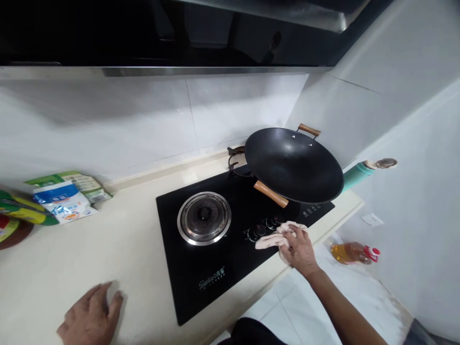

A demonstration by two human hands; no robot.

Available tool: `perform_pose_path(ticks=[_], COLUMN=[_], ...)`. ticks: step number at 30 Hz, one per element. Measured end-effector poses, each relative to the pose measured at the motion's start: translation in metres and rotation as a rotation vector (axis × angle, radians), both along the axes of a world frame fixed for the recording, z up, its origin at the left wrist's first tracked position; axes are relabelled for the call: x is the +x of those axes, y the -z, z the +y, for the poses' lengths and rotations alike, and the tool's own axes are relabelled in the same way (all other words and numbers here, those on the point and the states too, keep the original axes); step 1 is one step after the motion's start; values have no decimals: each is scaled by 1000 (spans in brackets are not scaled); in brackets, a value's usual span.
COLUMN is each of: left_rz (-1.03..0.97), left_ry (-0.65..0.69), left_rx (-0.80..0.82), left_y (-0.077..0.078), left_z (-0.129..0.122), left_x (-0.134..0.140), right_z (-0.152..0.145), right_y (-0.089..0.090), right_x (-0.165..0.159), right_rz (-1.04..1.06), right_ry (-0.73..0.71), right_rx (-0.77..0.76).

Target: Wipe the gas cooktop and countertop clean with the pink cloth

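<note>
cloth (270, 241) clutched, right hand (300, 251) at stove (237, 256) edge; left hand (90, 317) open over roomy counter (132, 249)

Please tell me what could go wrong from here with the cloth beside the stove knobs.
The right hand holds the cloth right by the knobs, so a knob might get turned by accident.
The wok's near wooden handle juts out above the stove; an upward bump from the hand could shift the wok.
</note>
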State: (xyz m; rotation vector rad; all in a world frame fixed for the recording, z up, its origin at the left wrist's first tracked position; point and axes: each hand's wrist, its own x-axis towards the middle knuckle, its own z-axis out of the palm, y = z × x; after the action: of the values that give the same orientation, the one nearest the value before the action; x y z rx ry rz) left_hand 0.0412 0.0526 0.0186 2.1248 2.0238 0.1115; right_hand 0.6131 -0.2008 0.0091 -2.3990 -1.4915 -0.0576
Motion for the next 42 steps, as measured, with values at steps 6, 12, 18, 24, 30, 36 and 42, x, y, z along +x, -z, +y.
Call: perform_pose_path(ticks=[6,12,18,24,30,36,42], left_rz=[-4,17,28,40,16,-26,-48], left_ry=[11,-31,-11,7,47,85,110], left_rx=[39,30,26,29,20,54,75], left_y=[-1,-3,-8,-4,-8,-11,-8], left_z=[-1,-1,-3,-4,-8,-14,-16], left_x=[0,6,10,9,12,14,13], right_z=[-38,38,66,18,18,60,119], right_y=[-15,-35,-19,-7,-5,-20,-34], right_x=[79,119,95,23,-84,-204,-260], right_rz=[9,-40,-34,-48,-31,-26,37], right_ry=[165,300,308,338,395,289,129], right_rx=[-6,-273,-368,-244,-196,-245,-270])
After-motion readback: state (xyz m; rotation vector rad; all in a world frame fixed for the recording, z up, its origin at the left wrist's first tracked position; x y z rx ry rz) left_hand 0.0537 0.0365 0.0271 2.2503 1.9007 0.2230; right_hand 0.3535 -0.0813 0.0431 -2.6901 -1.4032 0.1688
